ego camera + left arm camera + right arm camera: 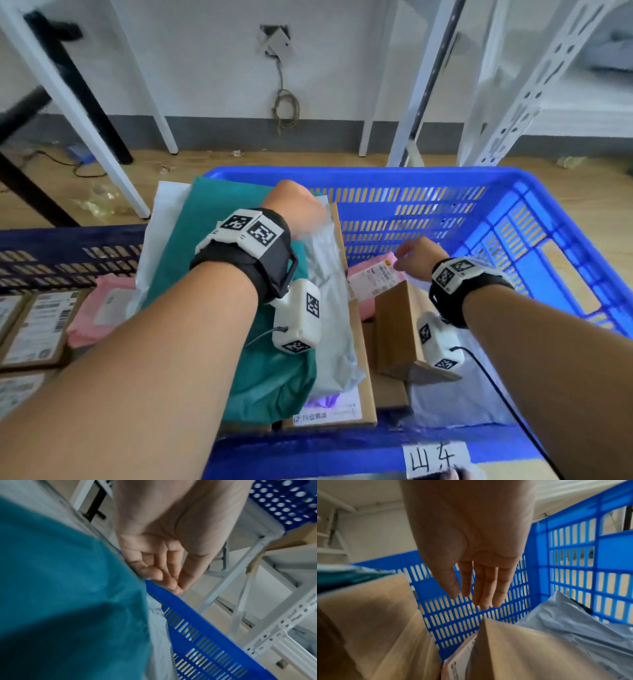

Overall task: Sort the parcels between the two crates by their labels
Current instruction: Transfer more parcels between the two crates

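A bright blue crate point(513, 192) with a handwritten paper tag point(435, 459) holds a teal bag point(219, 274), a grey poly bag point(329, 308), a tilted cardboard box point(397, 325) and a pink mailer point(373, 277) with a white label. My left hand point(298, 212) hovers at the far end of the teal bag point(60, 588). Its fingers point(154, 572) are loosely bent, brush the bag's edge and hold nothing. My right hand point(407, 255) hangs over the pink mailer point(458, 660) and the box point(530, 649) with straight fingers point(488, 595), empty.
A dark blue crate point(68, 253) on the left holds labelled cardboard boxes point(37, 329) and another pink mailer point(102, 308). A second grey bag point(573, 628) lies in the bright crate's right part. White shelf uprights point(513, 102) and table legs point(85, 120) stand on the wooden floor behind.
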A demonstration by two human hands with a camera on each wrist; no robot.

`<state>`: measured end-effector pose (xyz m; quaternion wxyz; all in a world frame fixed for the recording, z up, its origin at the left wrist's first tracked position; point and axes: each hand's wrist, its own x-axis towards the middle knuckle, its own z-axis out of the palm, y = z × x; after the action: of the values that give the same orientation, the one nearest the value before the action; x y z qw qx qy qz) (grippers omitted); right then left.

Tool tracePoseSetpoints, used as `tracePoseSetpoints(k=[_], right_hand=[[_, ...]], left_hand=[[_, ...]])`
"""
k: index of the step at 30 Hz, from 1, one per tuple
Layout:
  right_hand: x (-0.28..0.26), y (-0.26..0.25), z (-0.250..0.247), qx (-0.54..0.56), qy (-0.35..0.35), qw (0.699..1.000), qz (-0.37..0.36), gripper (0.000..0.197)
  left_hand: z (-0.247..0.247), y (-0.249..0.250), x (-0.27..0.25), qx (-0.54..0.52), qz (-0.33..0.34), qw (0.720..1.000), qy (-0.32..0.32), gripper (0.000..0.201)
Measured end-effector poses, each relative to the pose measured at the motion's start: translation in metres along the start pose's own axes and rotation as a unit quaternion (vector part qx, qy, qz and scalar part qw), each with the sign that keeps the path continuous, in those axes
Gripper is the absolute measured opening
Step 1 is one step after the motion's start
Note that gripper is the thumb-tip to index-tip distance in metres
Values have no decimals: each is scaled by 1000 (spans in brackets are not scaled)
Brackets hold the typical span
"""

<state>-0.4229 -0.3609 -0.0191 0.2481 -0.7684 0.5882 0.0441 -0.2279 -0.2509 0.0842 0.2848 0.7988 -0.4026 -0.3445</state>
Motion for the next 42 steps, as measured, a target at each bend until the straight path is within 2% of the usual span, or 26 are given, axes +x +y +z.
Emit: tracePoseSetpoints(k=[5,13,17,18,23,30,35,42], right_hand=[[30,17,32,-66,-53,996,31,36],[61,39,56,-40,-120,985,116,48],[57,37,61,18,-149,976,157,20],[59,40,63,46,-152,972,172,18],[68,56,75,164,-168,951,203,41],[61,51,73,191,-108,950,221,25],[59,53,70,207,-29,952,224,32],[39,55,18,149,37,968,198,28]], left_hand=[[2,-9,18,-38,-35,998,38,8],[5,-13,30,-38,-57,997,26,6],[6,-14,31,-37,-59,997,22,7],[6,-14,31,-39,-58,997,22,6],[4,-15,31,-34,-58,997,31,7],[4,-15,31,-32,-60,997,31,8],[2,-14,29,-38,-57,997,26,8],[-8,-2,10,-43,-28,999,10,9]])
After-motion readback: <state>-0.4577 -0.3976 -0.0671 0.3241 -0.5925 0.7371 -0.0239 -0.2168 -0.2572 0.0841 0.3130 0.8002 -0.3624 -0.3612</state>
